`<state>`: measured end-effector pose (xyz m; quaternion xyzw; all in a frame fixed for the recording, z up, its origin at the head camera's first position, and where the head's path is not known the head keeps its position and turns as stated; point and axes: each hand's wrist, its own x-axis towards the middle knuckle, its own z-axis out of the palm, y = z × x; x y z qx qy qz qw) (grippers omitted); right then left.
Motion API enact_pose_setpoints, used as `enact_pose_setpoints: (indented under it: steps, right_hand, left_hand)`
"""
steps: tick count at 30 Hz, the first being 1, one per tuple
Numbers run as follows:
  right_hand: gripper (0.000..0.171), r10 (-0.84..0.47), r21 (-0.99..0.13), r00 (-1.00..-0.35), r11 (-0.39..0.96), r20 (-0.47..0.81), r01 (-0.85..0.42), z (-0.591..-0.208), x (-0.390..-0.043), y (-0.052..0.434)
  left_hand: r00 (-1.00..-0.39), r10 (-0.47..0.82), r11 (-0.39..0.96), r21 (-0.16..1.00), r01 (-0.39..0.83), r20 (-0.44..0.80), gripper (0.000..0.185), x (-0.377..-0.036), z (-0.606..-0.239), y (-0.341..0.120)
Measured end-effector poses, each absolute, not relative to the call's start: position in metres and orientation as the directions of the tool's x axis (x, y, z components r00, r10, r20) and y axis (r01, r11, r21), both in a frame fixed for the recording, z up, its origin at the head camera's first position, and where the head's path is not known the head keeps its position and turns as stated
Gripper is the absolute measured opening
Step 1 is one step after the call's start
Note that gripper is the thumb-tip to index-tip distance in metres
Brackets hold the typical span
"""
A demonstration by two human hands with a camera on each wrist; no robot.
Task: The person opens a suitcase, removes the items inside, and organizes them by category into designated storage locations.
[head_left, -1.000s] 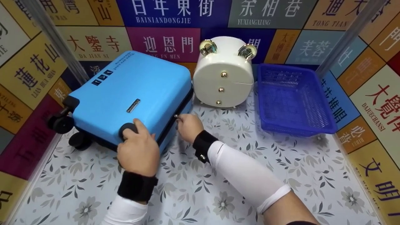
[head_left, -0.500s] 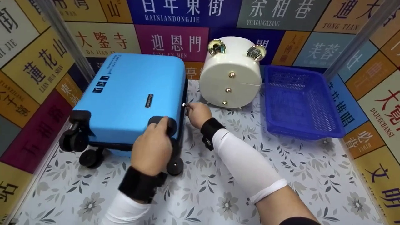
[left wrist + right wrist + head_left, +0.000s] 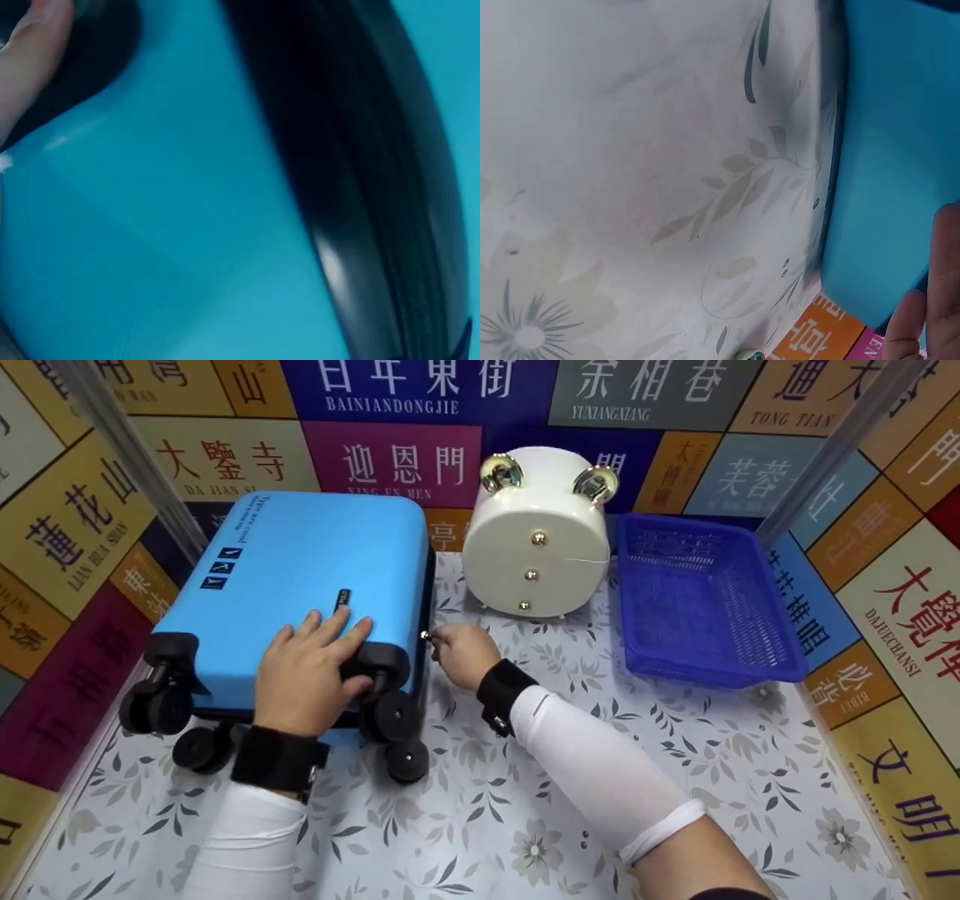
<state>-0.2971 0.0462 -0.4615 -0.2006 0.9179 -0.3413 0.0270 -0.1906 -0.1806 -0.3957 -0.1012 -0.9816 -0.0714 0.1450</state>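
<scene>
A blue hard-shell suitcase (image 3: 322,540) lies flat at the left of the head view, its black wheels (image 3: 405,761) toward me. My left hand (image 3: 300,679) rests spread on its top by the near right corner, fingers straight, thumb beside the black corner guard (image 3: 386,660). At the suitcase's right side, my right hand (image 3: 466,654) pinches a small shiny zipper pull (image 3: 425,636). The left wrist view shows the black zipper band (image 3: 352,172) close up, with part of my thumb. In the right wrist view, fingertips show beside the blue shell (image 3: 892,150); the pull is hidden there.
A white rounded case (image 3: 536,562) with gold ears and knobs stands right of the suitcase. Farther right sits a blue plastic basket (image 3: 637,656). The floral table surface (image 3: 555,780) is bounded by printed walls (image 3: 390,461) and clear corner posts.
The suitcase has turned so its wheeled end faces me. My left hand has shifted from gripping the corner to lying spread on top. My right hand still pinches the zipper pull.
</scene>
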Motion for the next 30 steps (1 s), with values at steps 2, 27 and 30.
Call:
enact_pose_setpoints:
  steps: [2, 27, 30]
  right_hand:
    - [0.026, -0.394, -0.630, -0.912, 0.682, 0.112, -0.372, -0.462, -0.294, 0.047]
    - [0.024, -0.405, -0.540, -0.893, 0.716, 0.196, -0.443, -0.467, -0.284, 0.052]
    - [0.024, -0.407, -0.545, -0.892, 0.711, 0.197, -0.445, -0.467, -0.282, 0.053]
  left_hand:
    - [-0.939, 0.162, 0.975, 0.095, 0.199, 0.305, 0.082, -0.192, -0.397, -0.177]
    - [-0.973, -0.079, 0.966, 0.259, -0.020, 0.219, 0.111, -0.191, -0.390, -0.220]
    - [-0.947, -0.092, 0.972, 0.236, -0.017, 0.309, 0.115, -0.190, -0.400, -0.232]
